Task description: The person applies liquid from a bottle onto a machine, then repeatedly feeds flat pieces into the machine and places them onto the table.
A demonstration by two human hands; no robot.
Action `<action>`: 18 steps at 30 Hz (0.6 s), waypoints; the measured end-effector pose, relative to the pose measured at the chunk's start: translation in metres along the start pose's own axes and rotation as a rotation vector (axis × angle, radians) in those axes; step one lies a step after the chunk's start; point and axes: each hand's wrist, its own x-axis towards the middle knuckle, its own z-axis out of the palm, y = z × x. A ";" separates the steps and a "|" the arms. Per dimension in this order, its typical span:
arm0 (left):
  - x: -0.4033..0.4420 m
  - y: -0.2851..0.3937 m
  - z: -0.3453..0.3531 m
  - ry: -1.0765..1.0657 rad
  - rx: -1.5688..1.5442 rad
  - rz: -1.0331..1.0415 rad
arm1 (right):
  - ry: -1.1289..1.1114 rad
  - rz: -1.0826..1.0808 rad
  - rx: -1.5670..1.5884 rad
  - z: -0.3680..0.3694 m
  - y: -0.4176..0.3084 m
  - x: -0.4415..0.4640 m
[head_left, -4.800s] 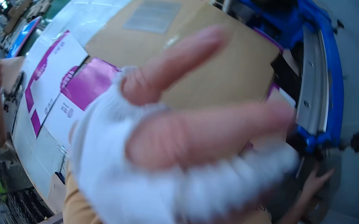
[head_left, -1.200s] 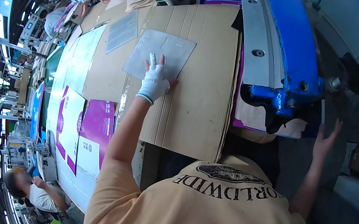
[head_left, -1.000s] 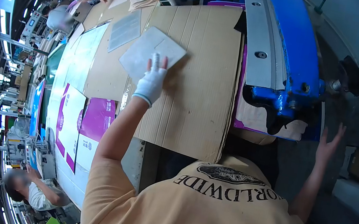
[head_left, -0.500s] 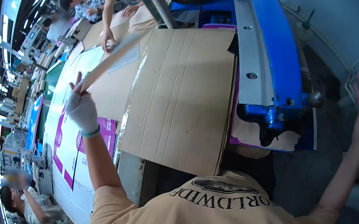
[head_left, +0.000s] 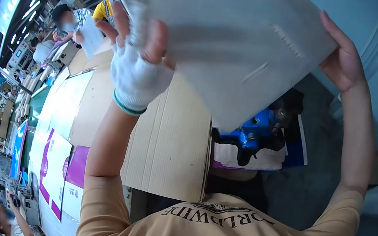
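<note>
The sheet (head_left: 240, 42) is up between my left fingers (head_left: 156, 41) and my right fingers (head_left: 339, 35), in front of the machine (head_left: 258, 131), partly hiding it. Nearer me than my left fingers, cardboard (head_left: 170, 144) lies on the worktop (head_left: 63, 115), with flat cards (head_left: 52, 173) further left. Beyond my left fingers, a person (head_left: 82, 17) is at the worktop's far side.

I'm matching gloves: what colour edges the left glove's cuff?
The cuff edging is green, clearest in the head view.
</note>
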 end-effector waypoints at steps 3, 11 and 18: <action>-0.019 0.002 0.016 -0.019 -0.083 -0.338 | 0.222 -0.136 0.173 -0.043 0.015 -0.011; -0.107 0.026 0.027 -0.241 -1.210 -1.696 | 0.535 -0.158 0.164 -0.115 0.088 -0.048; -0.115 0.045 0.048 -0.213 -1.497 -1.990 | 0.331 0.048 0.130 -0.088 0.122 -0.046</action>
